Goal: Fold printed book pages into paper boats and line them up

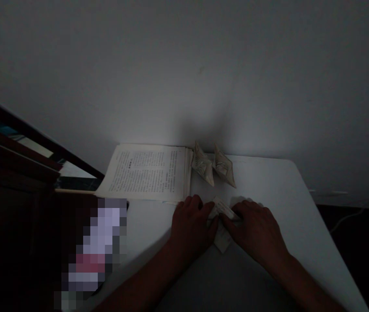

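Between my two hands a small folded piece of printed paper (222, 241) lies on the white table. My left hand (193, 225) pinches its left side, thumb and fingers closed on the edge. From the other side my right hand (257, 227) grips it, the thumb pressing near the middle. The two thumbs almost meet at the paper's centre, and parts of the folds are hidden under the fingers. Just beyond my hands stand two folded paper boats, one on the left (203, 164) and one on the right (224, 166), side by side and apart from my fingers.
A stack of printed pages (142, 173) lies at the table's back left, against the wall (184, 78). A pixelated, phone-like object (98, 247) rests at the left edge of the white table (288, 190). A thin cable (343, 220) shows at right. The light is dim.
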Tool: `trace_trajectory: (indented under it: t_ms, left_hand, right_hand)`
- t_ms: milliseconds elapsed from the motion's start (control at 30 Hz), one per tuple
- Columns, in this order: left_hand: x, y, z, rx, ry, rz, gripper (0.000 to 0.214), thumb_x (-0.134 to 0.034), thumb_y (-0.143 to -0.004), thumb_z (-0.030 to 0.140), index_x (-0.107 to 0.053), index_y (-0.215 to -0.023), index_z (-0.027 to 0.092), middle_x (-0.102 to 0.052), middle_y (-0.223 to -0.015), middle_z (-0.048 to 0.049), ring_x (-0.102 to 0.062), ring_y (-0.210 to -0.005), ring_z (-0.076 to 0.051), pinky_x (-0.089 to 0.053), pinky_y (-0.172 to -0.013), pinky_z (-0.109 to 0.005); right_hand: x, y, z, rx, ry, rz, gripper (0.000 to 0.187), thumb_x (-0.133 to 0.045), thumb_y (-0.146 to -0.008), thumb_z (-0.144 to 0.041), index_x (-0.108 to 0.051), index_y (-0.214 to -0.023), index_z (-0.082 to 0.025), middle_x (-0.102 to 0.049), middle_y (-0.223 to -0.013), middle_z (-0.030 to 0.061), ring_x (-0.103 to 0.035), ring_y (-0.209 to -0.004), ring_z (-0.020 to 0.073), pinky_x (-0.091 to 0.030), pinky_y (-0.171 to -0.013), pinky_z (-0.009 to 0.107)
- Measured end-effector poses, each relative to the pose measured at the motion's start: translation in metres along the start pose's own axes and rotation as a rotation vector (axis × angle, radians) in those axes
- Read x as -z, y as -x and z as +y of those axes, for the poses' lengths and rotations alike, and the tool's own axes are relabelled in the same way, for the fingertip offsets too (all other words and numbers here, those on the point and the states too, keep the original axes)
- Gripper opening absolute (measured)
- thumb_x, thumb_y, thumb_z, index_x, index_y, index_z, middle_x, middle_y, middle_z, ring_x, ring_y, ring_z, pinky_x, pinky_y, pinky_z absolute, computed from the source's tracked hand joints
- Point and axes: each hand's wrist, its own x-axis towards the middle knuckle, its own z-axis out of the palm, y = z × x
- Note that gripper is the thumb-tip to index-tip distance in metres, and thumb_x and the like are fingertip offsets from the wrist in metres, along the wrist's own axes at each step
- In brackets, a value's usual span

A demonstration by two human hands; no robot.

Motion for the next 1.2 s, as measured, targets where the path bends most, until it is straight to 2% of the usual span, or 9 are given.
trace_trajectory:
  t_ms: [300,633,1200]
  left_hand:
    - [-0.004,0.001,-0.001,0.006,0.010,0.035,0.032,-0.053,-0.082,0.038,-0.060,-0.111,0.024,-0.052,-0.089,-0.0061,-0.049,-0.086,-0.022,-0.042,-0.076,-0.038]
    - [0.001,0.000,-0.003,-0.008,0.007,-0.010,0.033,-0.055,-0.083,0.038,-0.058,-0.114,0.026,-0.054,-0.091,-0.0055,-0.051,-0.086,-0.022,-0.042,-0.077,-0.036]
    - [0.013,0.001,-0.013,0.128,0.060,-0.080,0.036,-0.061,-0.079,0.029,-0.057,-0.114,0.024,-0.067,-0.087,-0.0022,-0.060,-0.084,-0.020,-0.045,-0.081,-0.035]
  right_hand:
    - [0.000,0.001,0.001,-0.014,-0.006,-0.016,0.032,-0.049,-0.082,-0.050,-0.063,-0.076,-0.021,-0.063,-0.077,0.0058,-0.057,-0.078,0.0251,-0.036,-0.070,0.037]
    - [-0.002,0.001,0.000,-0.016,0.017,-0.002,0.035,-0.050,-0.081,-0.052,-0.063,-0.075,-0.021,-0.064,-0.076,0.0066,-0.057,-0.077,0.0258,-0.036,-0.070,0.038]
    - [0.000,0.001,0.000,0.009,0.010,0.012,0.034,-0.051,-0.080,-0.052,-0.061,-0.070,-0.020,-0.062,-0.072,0.0058,-0.056,-0.071,0.0227,-0.035,-0.067,0.035]
